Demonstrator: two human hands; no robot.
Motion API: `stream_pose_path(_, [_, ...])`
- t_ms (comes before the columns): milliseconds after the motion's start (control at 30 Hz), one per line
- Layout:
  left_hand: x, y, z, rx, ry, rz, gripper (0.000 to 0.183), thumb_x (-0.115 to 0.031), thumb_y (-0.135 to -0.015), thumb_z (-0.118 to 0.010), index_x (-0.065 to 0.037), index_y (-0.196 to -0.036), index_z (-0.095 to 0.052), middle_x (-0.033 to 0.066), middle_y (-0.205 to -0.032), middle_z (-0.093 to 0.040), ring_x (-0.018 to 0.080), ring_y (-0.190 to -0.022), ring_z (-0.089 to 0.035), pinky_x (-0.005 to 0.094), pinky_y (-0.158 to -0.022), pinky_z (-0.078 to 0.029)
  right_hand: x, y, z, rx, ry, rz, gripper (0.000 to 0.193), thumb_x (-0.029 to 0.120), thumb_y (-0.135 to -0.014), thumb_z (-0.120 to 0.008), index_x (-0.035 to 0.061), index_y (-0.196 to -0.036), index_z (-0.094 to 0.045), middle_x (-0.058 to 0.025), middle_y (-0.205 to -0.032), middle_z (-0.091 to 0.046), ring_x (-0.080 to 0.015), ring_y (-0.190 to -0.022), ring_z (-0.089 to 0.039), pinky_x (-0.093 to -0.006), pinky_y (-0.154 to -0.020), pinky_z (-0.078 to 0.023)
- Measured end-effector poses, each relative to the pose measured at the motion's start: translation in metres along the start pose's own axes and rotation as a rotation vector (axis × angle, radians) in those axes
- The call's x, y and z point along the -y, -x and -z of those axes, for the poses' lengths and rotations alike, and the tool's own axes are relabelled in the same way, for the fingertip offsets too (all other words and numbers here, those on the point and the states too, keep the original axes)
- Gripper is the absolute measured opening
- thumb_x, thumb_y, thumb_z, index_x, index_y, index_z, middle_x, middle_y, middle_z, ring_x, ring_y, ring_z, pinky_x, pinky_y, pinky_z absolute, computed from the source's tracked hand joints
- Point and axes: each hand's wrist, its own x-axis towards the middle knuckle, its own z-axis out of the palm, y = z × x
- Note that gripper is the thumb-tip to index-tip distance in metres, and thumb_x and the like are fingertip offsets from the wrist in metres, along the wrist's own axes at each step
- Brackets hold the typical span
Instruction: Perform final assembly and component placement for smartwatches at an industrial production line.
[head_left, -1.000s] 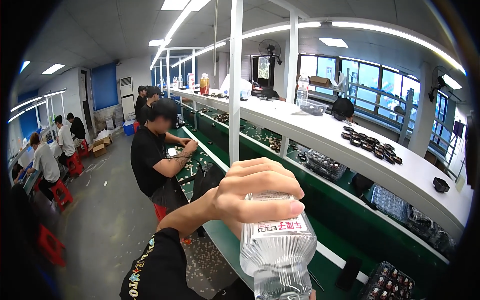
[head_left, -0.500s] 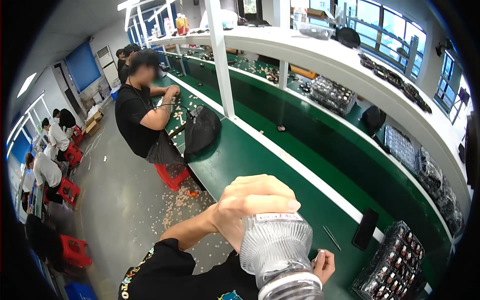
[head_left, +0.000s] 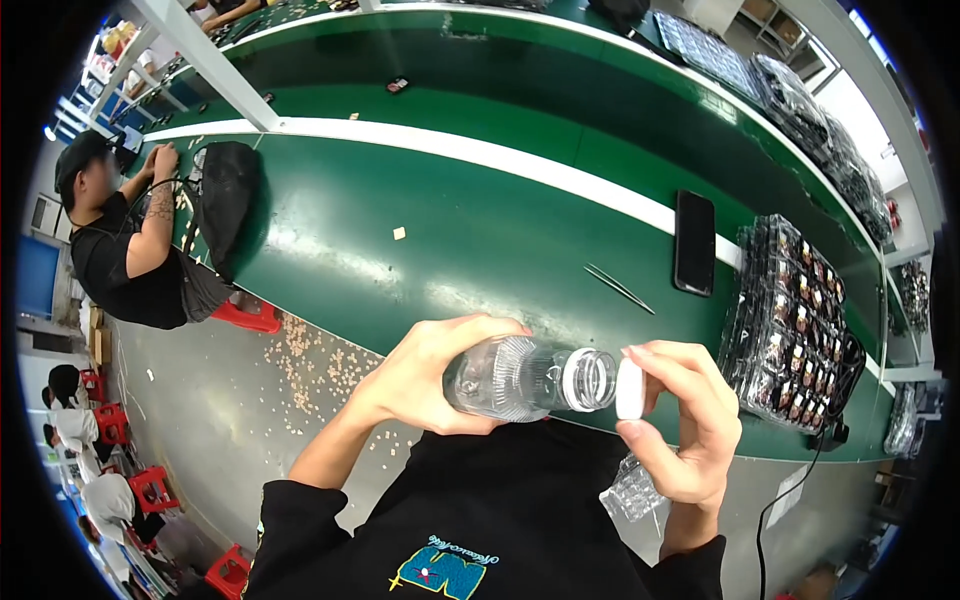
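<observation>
My left hand is wrapped round the body of a clear, ribbed plastic bottle. The bottle lies on its side in the air above my lap, its open threaded neck pointing right. Between thumb and fingertips, my right hand pinches a white screw cap. The cap stands on edge just off the bottle's mouth, with a narrow gap or light contact; I cannot tell which. On the green bench beyond lie metal tweezers and a black phone.
Stacked clear trays of small parts stand on the bench at right, with a black cable hanging beside them. A crumpled clear plastic piece is below my right hand. At left sit a co-worker and a black bag.
The view has tilted down and turned right. The bottle has come down from close before me to lap height. My right hand, partly hidden earlier, now shows the white cap by the neck.
</observation>
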Motion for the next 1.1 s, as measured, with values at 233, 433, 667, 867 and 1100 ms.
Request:
stream_pose_path(233, [-0.001,-0.011,0.004,0.233,-0.018,0.069,0.084,-0.020,-0.063,-0.093,-0.009,-0.142,-0.067,0.0151,-0.122,-0.079,0.0362,-0.107,-0.080,0.0430,-0.095,-0.062,0.011,-0.016,0.013,0.251,0.194,0.144,0.054,-0.005,-0.081,-0.086,-0.0027,-0.134,-0.075,-0.0197,-0.125,-0.075,-0.0348,-0.100,-0.074,-0.0410,-0.086,-0.060])
stream_pose_path(433, [0.002,-0.015,0.002,0.298,0.111,0.148,0.084,-0.023,-0.062,-0.099,-0.001,-0.138,-0.069,0.0161,-0.123,-0.079,0.0306,-0.108,-0.080,0.0412,-0.097,-0.062,0.009,-0.023,0.021,0.327,0.212,0.135,0.052,-0.002,-0.085,-0.084,-0.0029,-0.136,-0.073,-0.0205,-0.128,-0.074,-0.0350,-0.101,-0.074,-0.0411,-0.086,-0.061])
stream_pose_path(667, [0.007,-0.020,-0.005,0.413,0.254,0.206,0.079,-0.023,-0.063,-0.098,-0.001,-0.134,-0.069,0.0142,-0.116,-0.080,0.0279,-0.101,-0.080,0.0395,-0.092,-0.062,0.002,-0.025,0.020,0.310,0.209,0.084,0.032,0.006,-0.087,-0.087,-0.0026,-0.115,-0.073,-0.0146,-0.102,-0.072,-0.0309,-0.084,-0.073,-0.0387,-0.071,-0.059])
stream_pose_path(867, [-0.005,-0.025,-0.020,0.492,0.270,0.258,0.081,-0.020,-0.066,-0.098,-0.002,-0.138,-0.067,0.0131,-0.116,-0.080,0.0254,-0.100,-0.079,0.0376,-0.090,-0.062,-0.029,0.004,0.001,0.125,0.598,0.191,0.064,0.061,-0.089,-0.084,0.0083,-0.070,-0.053,-0.0047,-0.063,-0.042,-0.0242,-0.049,-0.046,-0.0380,-0.047,-0.038])
stream_pose_path(1100, [0.004,-0.028,-0.043,0.855,0.588,0.102,0.082,-0.026,-0.071,-0.099,-0.001,-0.139,-0.061,0.0146,-0.118,-0.077,0.0254,-0.104,-0.075,0.0396,-0.094,-0.059,-0.021,-0.001,0.005,0.058,0.390,0.593,0.053,0.045,-0.081,-0.082,0.0095,-0.063,-0.047,-0.0028,-0.060,-0.039,-0.0203,-0.047,-0.038,-0.0329,-0.046,-0.029])
